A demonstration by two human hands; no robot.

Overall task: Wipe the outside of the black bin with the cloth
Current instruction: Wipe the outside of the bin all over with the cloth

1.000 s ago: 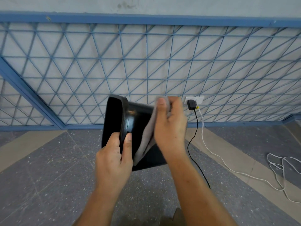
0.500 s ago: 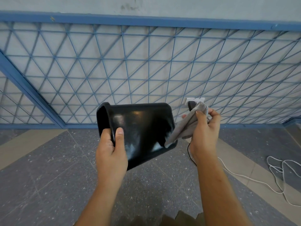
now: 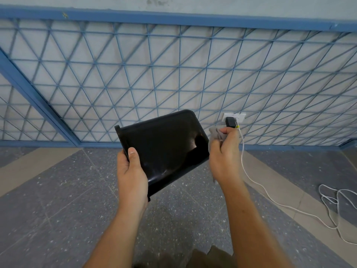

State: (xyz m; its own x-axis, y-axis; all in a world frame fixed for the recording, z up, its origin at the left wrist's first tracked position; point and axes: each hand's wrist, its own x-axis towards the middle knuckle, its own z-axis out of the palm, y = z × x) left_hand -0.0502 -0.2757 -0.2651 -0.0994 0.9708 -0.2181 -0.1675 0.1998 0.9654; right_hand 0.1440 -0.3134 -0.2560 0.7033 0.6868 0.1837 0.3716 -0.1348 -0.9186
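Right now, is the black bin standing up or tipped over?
The black bin is tipped on its side. The left hand grips its rim; its base points right, toward the cloth.

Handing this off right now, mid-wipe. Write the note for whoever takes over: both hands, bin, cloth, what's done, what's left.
Left hand: grips the black bin by its rim and holds it in the air on its side, opening to the left.
Right hand: holds the bunched grey cloth at the bin's base end.
Done: the side facing the camera looks glossy, but how much has been wiped cannot be told.
Left: probably the base and the hidden sides. Turn the bin to reach them.
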